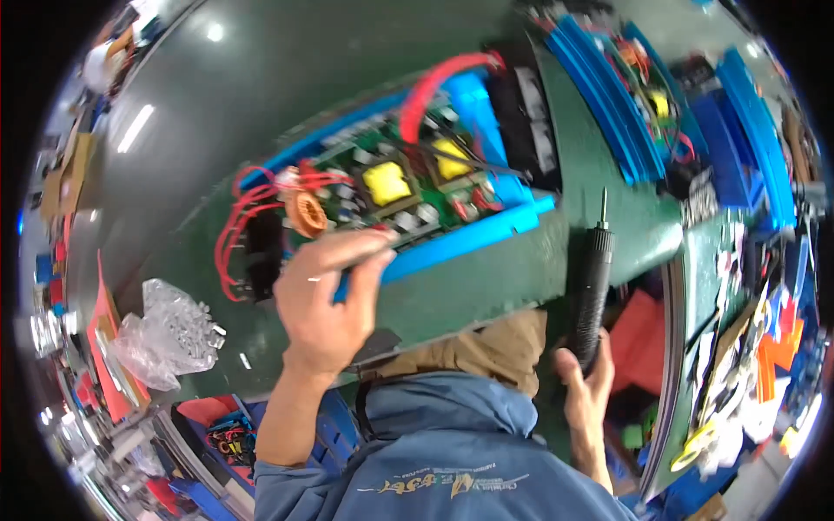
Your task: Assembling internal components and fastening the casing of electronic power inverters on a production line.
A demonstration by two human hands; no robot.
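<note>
My left hand (323,300) is at the near edge of an open blue metal housing (465,238), thumb and index finger pinched together. Whatever lies between those fingertips is too small to make out. Inside the housing sits a green circuit board (346,160) with two yellow-topped transformers (387,184) and a copper-coloured ring coil (307,214). Thin red wires (228,236) loop out at its left end; a thick red cable (424,94) arches over the right part. My right hand (589,386) grips a black electric screwdriver (593,286), its bit pointing away from me, apart from the housing.
A clear plastic bag of small metal parts (178,334) lies on the green tabletop (469,295) at left. Another blue housing with electronics (608,100) stands at the far right, near a blue bin (723,143). Yellow-handled scissors (692,447) and mixed tools crowd the right side.
</note>
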